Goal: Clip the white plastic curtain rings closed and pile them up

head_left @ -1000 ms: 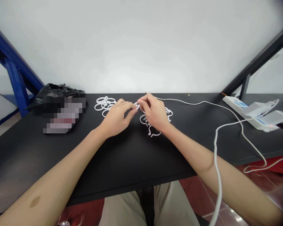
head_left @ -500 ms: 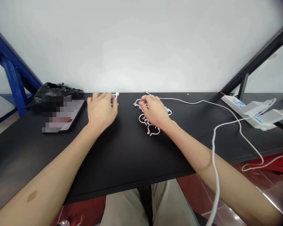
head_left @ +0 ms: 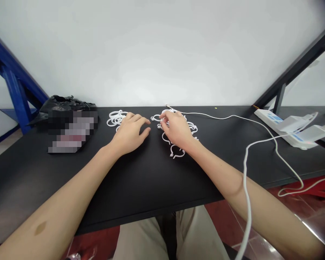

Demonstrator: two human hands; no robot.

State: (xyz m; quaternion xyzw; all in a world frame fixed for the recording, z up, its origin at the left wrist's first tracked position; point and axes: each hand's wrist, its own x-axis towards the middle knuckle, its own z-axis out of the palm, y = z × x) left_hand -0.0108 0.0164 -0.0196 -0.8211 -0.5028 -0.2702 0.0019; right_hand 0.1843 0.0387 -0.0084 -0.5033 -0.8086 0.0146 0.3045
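Observation:
My left hand hovers over the black table, thumb and fingers apart, with nothing seen between them. Beyond its knuckles lies a small group of white plastic rings, partly hidden by the hand. To the right, my right hand rests over a looser pile of the same white plastic rings, which have small clasp ends. Its fingers are curled, and a single white plastic ring juts out leftward at the fingertips. The palm hides part of the pile.
A pixelated flat object and a crumpled black plastic bag lie at the left. A white power strip with plugged-in chargers is at the right. A white cable crosses in front of my right forearm. A wall stands behind.
My left hand has moved right and toward the right hand, uncovering the left group of rings. My right hand stays over its pile, where the rings have shifted slightly.

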